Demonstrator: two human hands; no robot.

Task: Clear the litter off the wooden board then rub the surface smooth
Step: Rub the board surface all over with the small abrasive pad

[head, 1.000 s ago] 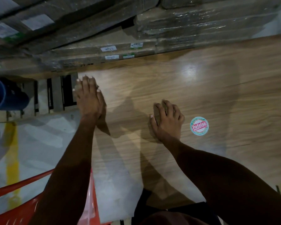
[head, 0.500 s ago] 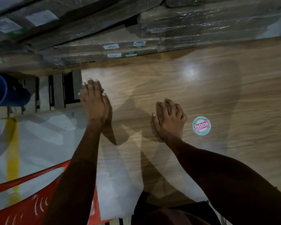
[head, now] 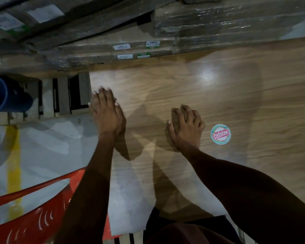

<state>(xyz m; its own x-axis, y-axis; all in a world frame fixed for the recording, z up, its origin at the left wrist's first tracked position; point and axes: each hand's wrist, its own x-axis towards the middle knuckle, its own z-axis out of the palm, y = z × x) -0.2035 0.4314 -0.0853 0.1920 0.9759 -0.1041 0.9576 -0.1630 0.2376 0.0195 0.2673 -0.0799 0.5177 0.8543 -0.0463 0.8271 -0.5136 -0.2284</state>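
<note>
A large wood-grain board with a glossy laminate face (head: 227, 106) is laid flat across most of the view, its left edge overhanging a pale grey concrete floor (head: 48, 147). A stack of plastic-wrapped flat brown packs with white labels (head: 148, 32) is seen along the board's far edge. An orange-red plastic chair (head: 30, 213) is seen at near left, beside the left forearm. A blue cylindrical barrel (head: 0, 95) is cut off at the left frame edge. A yellow painted stripe (head: 14, 166) is seen on the floor at left.

The left hand (head: 106, 111) is laid flat on the board at its left edge, fingers straight and pressed together, nothing held. The right hand (head: 187, 129) is rested on the board near the middle, fingers bent and slightly spread, tips on the surface; whether anything is pinned under them cannot be told. A round teal-rimmed sticker with a red "Patelsa" band (head: 220, 134) is stuck on the board just right of the right hand, not touched.
</note>
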